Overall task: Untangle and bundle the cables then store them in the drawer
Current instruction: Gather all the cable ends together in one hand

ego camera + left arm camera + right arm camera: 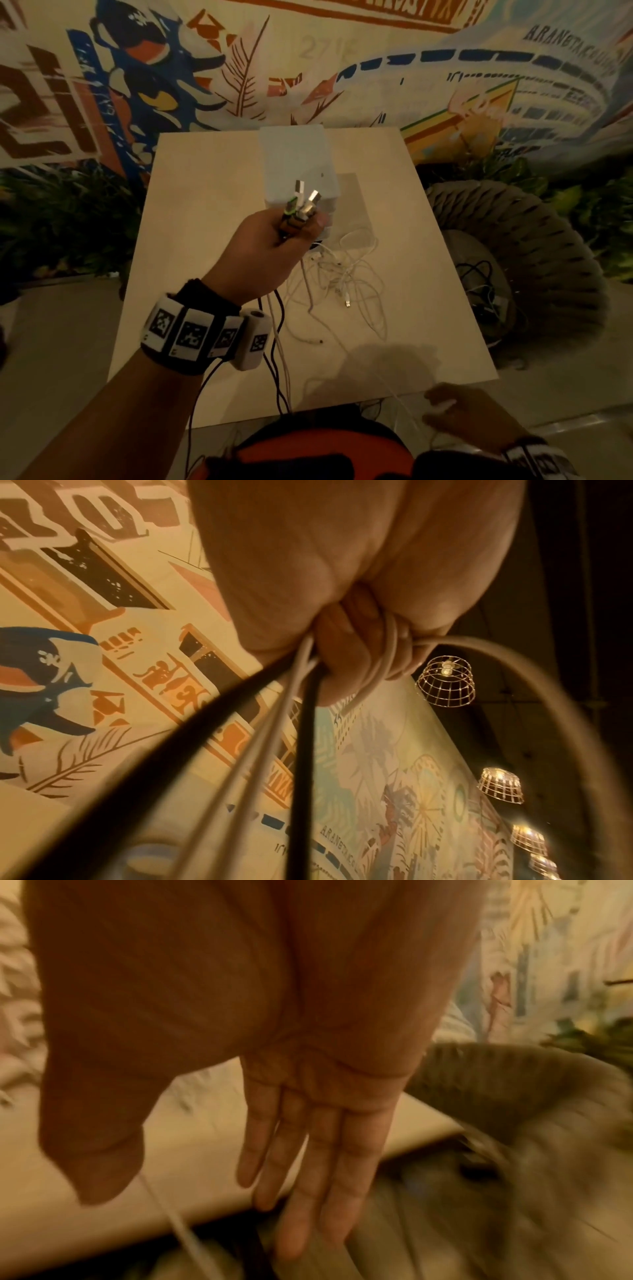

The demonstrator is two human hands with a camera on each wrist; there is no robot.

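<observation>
Your left hand (274, 236) is gripping a fistful of black and white cables (301, 723) just below their silver USB plugs (303, 198), raised over the pale wooden desk (205, 240). Your right hand (318, 1145) is hanging flat-fingered and empty beside one thin white strand. Be drawing strands through singly, keeping plug ends level. The loose white tangle (339, 274) is lying before the white drawer box (294, 154).

Head view high above the table (205, 240); wrist views close along each palm, mural (85, 669) shared.
</observation>
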